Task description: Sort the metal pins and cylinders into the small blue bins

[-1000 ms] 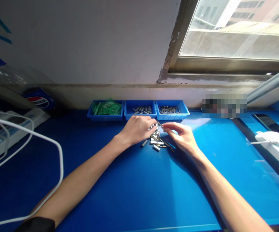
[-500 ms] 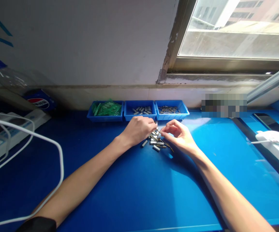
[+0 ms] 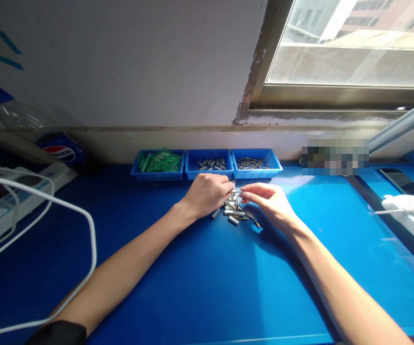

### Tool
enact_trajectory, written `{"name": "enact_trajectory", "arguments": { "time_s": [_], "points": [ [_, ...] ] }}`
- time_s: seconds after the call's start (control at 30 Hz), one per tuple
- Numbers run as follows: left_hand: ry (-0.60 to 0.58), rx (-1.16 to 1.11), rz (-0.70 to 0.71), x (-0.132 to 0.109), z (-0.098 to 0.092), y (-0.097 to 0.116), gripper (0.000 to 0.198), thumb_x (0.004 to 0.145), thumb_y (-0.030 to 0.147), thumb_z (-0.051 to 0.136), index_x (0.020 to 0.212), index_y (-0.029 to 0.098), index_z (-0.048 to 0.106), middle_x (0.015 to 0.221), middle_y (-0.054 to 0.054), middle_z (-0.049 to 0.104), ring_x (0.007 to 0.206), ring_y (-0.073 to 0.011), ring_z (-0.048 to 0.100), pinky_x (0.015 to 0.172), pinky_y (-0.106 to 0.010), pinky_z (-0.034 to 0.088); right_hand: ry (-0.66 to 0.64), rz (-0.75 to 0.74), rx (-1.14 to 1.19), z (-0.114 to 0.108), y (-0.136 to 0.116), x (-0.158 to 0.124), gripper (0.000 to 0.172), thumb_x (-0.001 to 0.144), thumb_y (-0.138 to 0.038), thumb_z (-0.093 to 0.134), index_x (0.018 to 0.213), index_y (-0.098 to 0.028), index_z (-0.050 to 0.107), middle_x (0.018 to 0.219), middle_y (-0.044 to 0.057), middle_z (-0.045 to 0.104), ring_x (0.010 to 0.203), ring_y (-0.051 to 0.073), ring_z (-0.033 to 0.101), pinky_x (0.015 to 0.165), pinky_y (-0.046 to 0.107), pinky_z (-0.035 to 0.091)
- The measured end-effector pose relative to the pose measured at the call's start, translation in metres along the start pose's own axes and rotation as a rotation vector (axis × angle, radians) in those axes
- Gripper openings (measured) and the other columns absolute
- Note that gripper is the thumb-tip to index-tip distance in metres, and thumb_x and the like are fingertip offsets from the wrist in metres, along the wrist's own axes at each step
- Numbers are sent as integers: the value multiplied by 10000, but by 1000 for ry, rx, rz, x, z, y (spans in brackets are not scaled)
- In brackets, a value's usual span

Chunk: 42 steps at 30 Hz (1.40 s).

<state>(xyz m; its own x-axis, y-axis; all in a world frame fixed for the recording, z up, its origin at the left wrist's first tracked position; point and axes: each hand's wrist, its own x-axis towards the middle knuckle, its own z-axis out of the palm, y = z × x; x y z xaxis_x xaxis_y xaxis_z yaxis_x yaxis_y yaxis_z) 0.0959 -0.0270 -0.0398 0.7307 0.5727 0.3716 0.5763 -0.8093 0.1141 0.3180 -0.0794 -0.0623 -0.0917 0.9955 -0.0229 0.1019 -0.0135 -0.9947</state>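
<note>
A thin metal pin spans the small gap between my two hands. My right hand pinches its right end between thumb and fingertips. The other end meets the fingers of my left hand, which are closed; what they grip is hidden behind the knuckles. Just below lies a loose pile of short silver metal cylinders and thin brass-coloured pins on the blue table.
Behind my hands stand three blue bins: a left bin with green plastic packets, a middle bin with cylinders, a right bin with thin pins. A white cable loops at left. A power strip lies at right.
My right hand's fingers have straightened somewhat and shifted slightly, and the pin between the hands now lies more level. The left hand stays nearly in place.
</note>
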Motion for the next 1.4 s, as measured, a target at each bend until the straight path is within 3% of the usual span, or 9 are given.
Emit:
{"name": "enact_trajectory", "arguments": {
  "time_s": [0.2,0.3,0.4,0.5,0.67,0.8,0.97,1.13,1.4],
  "points": [
    [-28,-56,-123,1,-2,-1,141,964,278,653,959,195,767,937,-55,761,881,-210,719,702,-288,468,124,-46,-65,0,3,2,194,862,-417,794,1012,-297,776,960,59,815,897,292,793,930,520,650],
    [-22,-59,-146,1,-1,-1,178,989,298,625,1004,203,775,958,-56,770,908,-215,732,717,-291,482,236,-186,-124,-2,4,5,284,928,-411,722,1195,-317,709,1222,90,769,1120,306,754,1056,553,594],
    [-57,-53,-149,1,0,-2,209,998,310,609,971,197,783,946,-58,772,907,-226,740,706,-302,484,257,-273,-171,-7,6,6,483,953,-391,677,1420,-342,566,1453,107,642,1281,305,676,1086,559,578],
    [-109,-44,-169,1,0,-5,180,972,274,633,973,197,795,947,-60,775,906,-234,745,694,-305,482,242,-234,-201,-12,9,6,442,926,-408,707,1350,-327,609,1355,112,698,1219,306,702,1011,539,614],
    [-156,-14,-189,0,-1,-10,176,941,216,640,1006,209,804,978,-64,780,890,-236,742,680,-302,482,118,-136,-380,-10,11,3,287,896,-403,714,1155,-281,717,973,65,793,853,283,749,780,469,618],
    [-158,-11,-184,0,-1,-9,183,943,220,636,1016,208,803,975,-70,776,895,-235,737,681,-295,485,99,-166,-490,1,11,3,247,878,-372,711,1090,-251,748,889,44,801,758,256,721,736,421,577],
    [-138,-13,-183,0,-2,-7,194,959,237,619,1005,198,803,977,-77,777,899,-236,741,692,-299,493,96,-183,-527,7,14,5,229,859,-358,713,1054,-245,757,856,19,808,724,218,715,709,375,564],
    [-132,-22,-184,0,-3,-7,191,963,249,619,1002,199,800,975,-71,780,909,-241,746,708,-307,507,78,-181,-516,4,11,3,162,882,-313,687,991,-235,778,908,52,819,791,268,741,749,425,570],
    [-107,-35,-161,1,-5,-4,194,982,268,616,1053,204,785,999,-73,776,951,-233,741,751,-294,533,102,-173,-421,-14,10,5,144,869,-385,742,934,-263,783,959,70,809,893,307,764,832,468,631]
  ]
}}
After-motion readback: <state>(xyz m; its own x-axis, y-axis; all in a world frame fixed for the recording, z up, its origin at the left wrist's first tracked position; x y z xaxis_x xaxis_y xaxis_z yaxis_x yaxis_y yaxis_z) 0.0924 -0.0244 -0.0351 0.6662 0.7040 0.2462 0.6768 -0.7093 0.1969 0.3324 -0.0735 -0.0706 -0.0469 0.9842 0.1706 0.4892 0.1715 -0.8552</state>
